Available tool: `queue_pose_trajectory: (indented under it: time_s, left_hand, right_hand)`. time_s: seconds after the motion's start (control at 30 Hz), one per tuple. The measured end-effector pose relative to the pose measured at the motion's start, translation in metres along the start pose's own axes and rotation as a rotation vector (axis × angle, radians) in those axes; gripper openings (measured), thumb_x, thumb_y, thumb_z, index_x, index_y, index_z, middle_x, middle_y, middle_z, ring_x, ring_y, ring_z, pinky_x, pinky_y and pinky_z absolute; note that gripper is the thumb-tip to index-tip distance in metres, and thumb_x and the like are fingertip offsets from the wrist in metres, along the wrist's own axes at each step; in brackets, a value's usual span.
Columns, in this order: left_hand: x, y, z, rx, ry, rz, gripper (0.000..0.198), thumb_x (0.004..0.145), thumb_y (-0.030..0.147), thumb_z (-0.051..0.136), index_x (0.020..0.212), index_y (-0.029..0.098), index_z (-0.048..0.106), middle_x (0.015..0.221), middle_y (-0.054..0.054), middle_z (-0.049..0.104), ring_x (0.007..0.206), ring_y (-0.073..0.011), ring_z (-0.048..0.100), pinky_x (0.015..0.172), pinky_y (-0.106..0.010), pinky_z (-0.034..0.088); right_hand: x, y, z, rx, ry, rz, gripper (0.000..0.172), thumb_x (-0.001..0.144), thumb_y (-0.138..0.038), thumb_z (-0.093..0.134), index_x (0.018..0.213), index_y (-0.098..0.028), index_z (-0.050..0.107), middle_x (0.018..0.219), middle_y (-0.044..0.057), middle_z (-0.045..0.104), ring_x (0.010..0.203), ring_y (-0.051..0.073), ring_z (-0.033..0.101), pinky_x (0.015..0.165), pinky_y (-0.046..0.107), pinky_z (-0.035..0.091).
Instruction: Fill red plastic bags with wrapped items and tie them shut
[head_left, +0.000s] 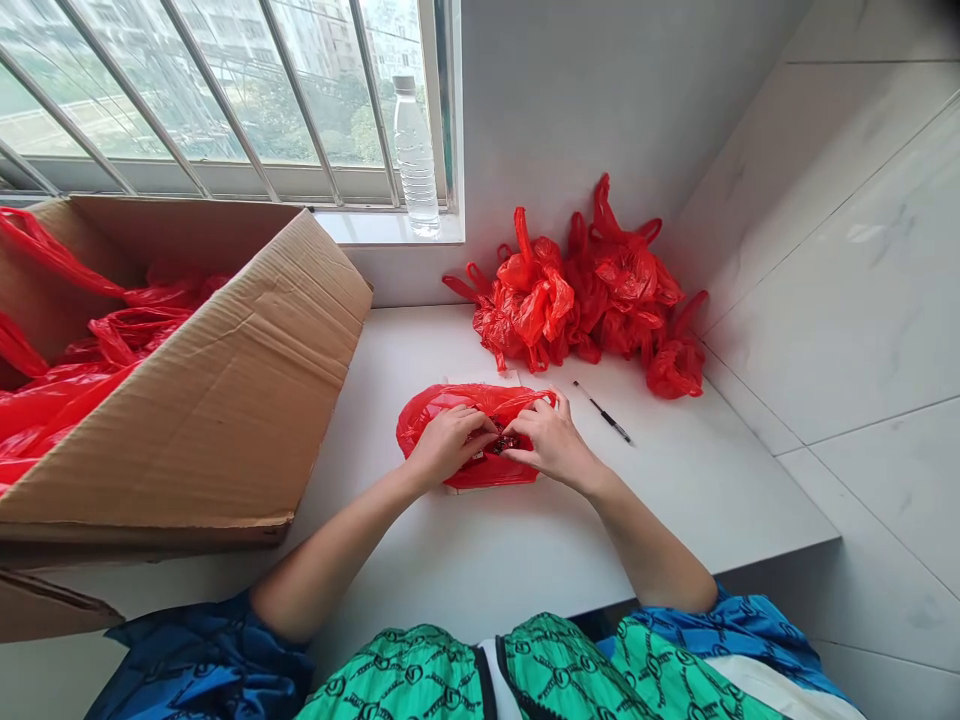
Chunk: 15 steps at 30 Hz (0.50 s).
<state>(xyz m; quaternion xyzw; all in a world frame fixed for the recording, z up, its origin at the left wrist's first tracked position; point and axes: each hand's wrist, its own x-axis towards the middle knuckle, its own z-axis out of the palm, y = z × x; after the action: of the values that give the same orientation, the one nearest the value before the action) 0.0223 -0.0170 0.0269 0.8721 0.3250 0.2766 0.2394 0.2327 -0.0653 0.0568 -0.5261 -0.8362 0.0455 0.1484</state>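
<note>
A red plastic bag [427, 405] lies spread open on the white table, with small dark, shiny items [505, 442] inside it. My left hand [452, 443] reaches into the bag from the left, its fingers bent around something I cannot make out. Facing it from the right, my right hand [546, 435] is over the bag with thumb and fingers curled close to the small items. The fingertips of both hands nearly meet at the middle of the bag. What each hand pinches is too small to name. Something white and flat shows beneath the bag's edges.
A large cardboard box [225, 390] with red plastic bags [127, 335] inside stands at the left. Several tied red bags [592, 290] are piled against the back wall. A black pen [604, 413] lies right of my hands. A clear bottle [416, 160] stands on the windowsill.
</note>
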Motion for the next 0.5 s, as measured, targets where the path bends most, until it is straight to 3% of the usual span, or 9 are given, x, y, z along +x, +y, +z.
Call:
queue_pose_trajectory:
  time_s: [0.23,0.37,0.43,0.5]
  left_hand:
    - [-0.005,0.006,-0.009,-0.039,0.084,-0.001,0.025,0.099,0.034,0.046,0.086,0.02,0.062,0.087,-0.003,0.07,0.079,-0.0173,0.061,0.074,-0.03,0.048]
    - [-0.008,0.007,-0.016,0.177,0.11,-0.011,0.028,0.101,0.036,0.042,0.102,0.021,0.065,0.1,-0.006,0.072,0.092,-0.0214,0.064,0.082,-0.035,0.047]
    - [-0.013,0.007,-0.024,0.33,0.076,-0.039,0.032,0.1,0.038,0.043,0.12,0.022,0.062,0.11,-0.008,0.072,0.099,-0.0235,0.065,0.087,-0.037,0.045]
    - [-0.022,0.007,-0.034,0.457,0.002,-0.061,0.036,0.098,0.04,0.049,0.128,0.024,0.059,0.108,-0.007,0.073,0.096,-0.0241,0.066,0.09,-0.039,0.043]
  right_hand:
    - [-0.001,-0.003,-0.017,0.277,-0.007,0.033,0.022,0.091,-0.049,0.064,0.094,-0.029,0.072,0.098,-0.002,0.075,0.101,0.02,0.059,0.112,0.049,0.021]
    - [-0.003,-0.001,-0.016,0.122,0.017,0.044,0.033,0.094,-0.053,0.058,0.112,-0.03,0.071,0.102,0.002,0.075,0.103,0.023,0.059,0.114,0.054,0.018]
    - [-0.005,0.002,-0.016,0.007,0.061,0.057,0.043,0.093,-0.055,0.058,0.124,-0.026,0.066,0.105,0.005,0.075,0.103,0.025,0.06,0.115,0.056,0.017]
    - [-0.008,0.005,-0.018,-0.065,0.103,0.068,0.046,0.094,-0.051,0.058,0.13,-0.023,0.062,0.107,0.007,0.074,0.102,0.025,0.061,0.115,0.055,0.02]
